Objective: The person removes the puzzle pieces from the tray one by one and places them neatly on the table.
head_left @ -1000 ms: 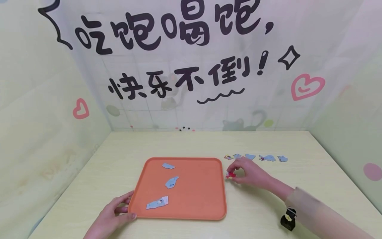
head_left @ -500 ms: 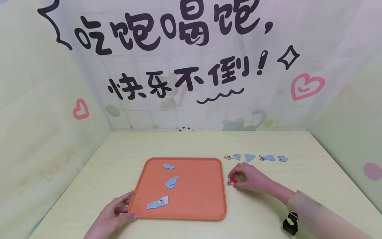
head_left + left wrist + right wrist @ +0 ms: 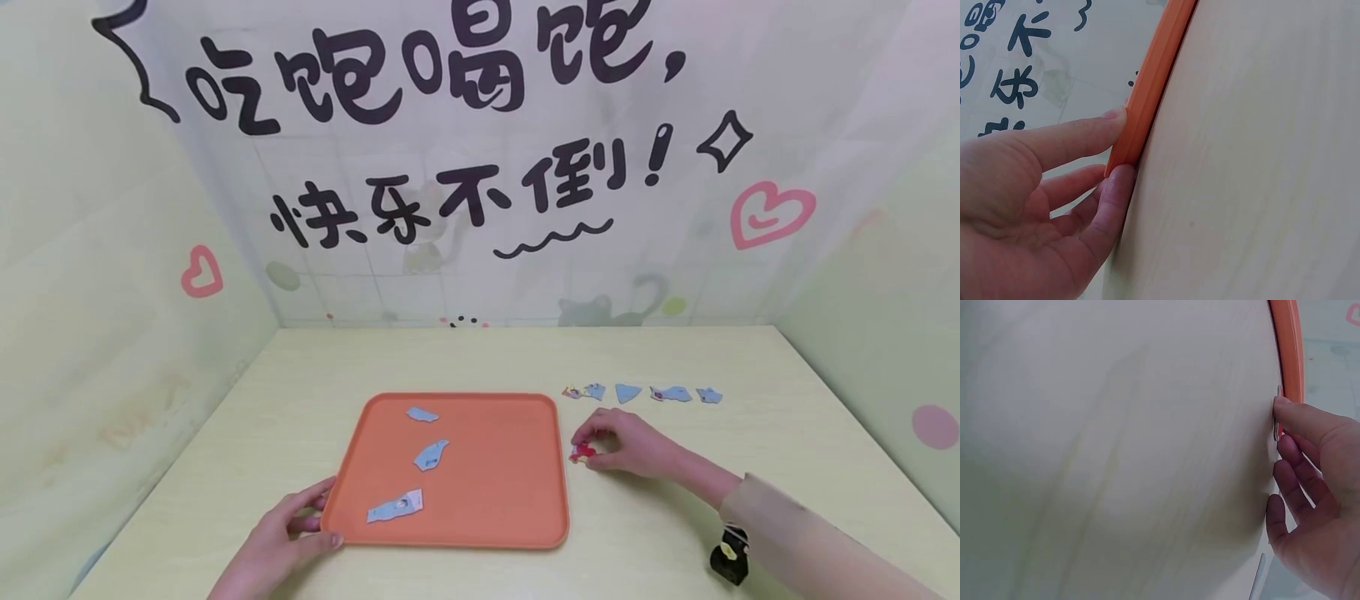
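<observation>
With the right hand (image 3: pixel 630 446) pinching a red puzzle piece (image 3: pixel 582 452) just right of the orange tray (image 3: pixel 495 500) and the left hand (image 3: pixel 279 537) gripping its near-left corner, positioning that piece seems the current step, the next move likely needing a light touch

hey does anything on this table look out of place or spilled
Nothing looks spilled. Mildly odd, perhaps: three blue pieces on the orange tray lie apart, at differing angles, while the row of pieces on the table beyond the right hand is fairly straight.
</observation>
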{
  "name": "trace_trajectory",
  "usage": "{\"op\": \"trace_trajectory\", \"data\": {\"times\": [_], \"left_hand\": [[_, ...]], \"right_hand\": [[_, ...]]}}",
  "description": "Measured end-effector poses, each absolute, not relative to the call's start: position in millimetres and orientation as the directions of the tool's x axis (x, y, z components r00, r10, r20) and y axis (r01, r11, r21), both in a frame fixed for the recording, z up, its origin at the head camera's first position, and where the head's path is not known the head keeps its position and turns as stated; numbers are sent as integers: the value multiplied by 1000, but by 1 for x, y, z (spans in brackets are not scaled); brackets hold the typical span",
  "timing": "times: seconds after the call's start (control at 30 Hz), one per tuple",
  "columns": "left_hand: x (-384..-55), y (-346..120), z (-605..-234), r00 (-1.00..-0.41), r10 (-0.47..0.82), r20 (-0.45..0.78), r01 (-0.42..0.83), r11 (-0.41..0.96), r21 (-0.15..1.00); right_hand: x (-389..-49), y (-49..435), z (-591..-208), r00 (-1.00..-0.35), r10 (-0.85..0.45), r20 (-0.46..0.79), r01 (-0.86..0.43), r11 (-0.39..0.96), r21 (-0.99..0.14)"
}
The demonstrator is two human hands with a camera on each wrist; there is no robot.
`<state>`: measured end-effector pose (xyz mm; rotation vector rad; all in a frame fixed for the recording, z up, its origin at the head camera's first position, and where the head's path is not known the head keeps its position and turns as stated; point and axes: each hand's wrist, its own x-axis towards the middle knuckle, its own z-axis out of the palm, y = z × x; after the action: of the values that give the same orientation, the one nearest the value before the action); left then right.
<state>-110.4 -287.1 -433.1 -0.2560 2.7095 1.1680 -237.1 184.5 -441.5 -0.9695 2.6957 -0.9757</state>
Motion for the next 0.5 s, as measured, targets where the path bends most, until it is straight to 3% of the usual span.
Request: {"op": "trace_trajectory", "data": {"times": [0.5], "left_hand": [[-110, -289, -434, -969, -85, -233, -228, 674, 703]], "right_hand": [[-240, 188, -443, -784, -617, 77, -514, 574, -638]]}}
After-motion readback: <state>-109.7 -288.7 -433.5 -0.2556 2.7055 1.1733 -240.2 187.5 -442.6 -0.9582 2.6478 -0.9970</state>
